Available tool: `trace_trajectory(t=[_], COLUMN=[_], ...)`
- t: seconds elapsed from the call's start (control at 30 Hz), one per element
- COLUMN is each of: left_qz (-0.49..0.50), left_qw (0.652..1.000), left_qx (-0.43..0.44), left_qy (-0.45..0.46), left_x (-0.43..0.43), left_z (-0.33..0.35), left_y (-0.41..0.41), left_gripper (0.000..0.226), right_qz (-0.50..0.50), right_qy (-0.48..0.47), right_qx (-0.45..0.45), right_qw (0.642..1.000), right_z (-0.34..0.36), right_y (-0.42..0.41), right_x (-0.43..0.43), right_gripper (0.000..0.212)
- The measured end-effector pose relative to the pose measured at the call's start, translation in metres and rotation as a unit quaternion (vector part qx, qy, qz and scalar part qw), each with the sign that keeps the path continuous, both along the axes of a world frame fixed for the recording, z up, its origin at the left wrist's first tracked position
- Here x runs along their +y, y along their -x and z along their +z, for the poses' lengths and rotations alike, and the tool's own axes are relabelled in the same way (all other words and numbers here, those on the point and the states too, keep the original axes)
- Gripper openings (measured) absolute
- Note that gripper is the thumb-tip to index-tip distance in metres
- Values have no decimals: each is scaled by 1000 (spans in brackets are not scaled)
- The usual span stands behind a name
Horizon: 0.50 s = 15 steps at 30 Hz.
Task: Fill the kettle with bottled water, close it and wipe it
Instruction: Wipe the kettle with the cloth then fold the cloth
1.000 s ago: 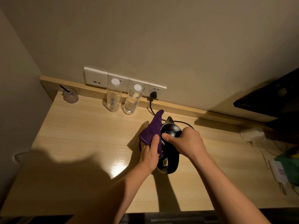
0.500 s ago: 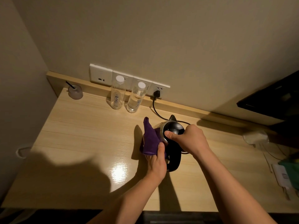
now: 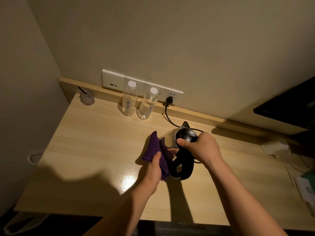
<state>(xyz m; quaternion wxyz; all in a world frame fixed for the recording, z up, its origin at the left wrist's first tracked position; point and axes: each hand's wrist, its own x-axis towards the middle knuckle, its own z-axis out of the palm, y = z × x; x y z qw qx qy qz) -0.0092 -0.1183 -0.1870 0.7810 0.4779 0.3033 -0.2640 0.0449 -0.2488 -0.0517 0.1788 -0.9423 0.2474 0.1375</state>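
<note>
A steel kettle (image 3: pixel 168 140) with a black lid and black handle stands on the wooden desk (image 3: pixel 95 143), lid closed. My right hand (image 3: pixel 199 149) grips its top, thumb on the lid's edge. My left hand (image 3: pixel 154 167) presses a purple cloth (image 3: pixel 153 149) against the kettle's left side. Two clear water bottles with white caps stand at the back wall: the left bottle (image 3: pixel 129 99) and the right bottle (image 3: pixel 148 103).
The kettle's black cord (image 3: pixel 167 116) runs to a plug in the wall sockets (image 3: pixel 170 99). A small cup with a black stick (image 3: pixel 87 97) sits at the back left. A white adapter and cables (image 3: pixel 303 188) lie at the right edge; a dark screen (image 3: pixel 289 106) hangs at right.
My left hand has slid the purple cloth down and left along the kettle's side, uncovering the shiny steel near the lid. My right hand keeps its grip on the top.
</note>
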Motion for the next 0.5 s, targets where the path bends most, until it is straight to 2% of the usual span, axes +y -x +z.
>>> trace_trajectory(t=[0.1,0.2,0.27,0.33,0.37,0.43,0.5], left_qz=[63,95,98,101,99,82,58], left_qw=[995,988,981,970,966,962,963], left_qx=[48,53,49,41,32,5,-16], left_qy=[59,108,162,216,237,260,264], left_x=[34,69,88,105,113,128,143], left_z=[17,38,52,66,73,83,94], left_y=[-6,-5,-3,-1,0,1,0], left_gripper=[29,40,44,47,47,43,43], right_qz=[-10,-19,0,43,70,108,87], right_qy=[-15,-15,57,123,113,11,-142], right_qx=[3,19,5,-75,-129,-200,-189], right_qw=[1000,1000,998,989,983,974,968], right_z=[1,4,9,11,12,15,14], right_y=[2,8,14,20,22,26,27], right_x=[1,5,14,27,36,53,68], right_gripper=[56,61,71,79,79,74,72])
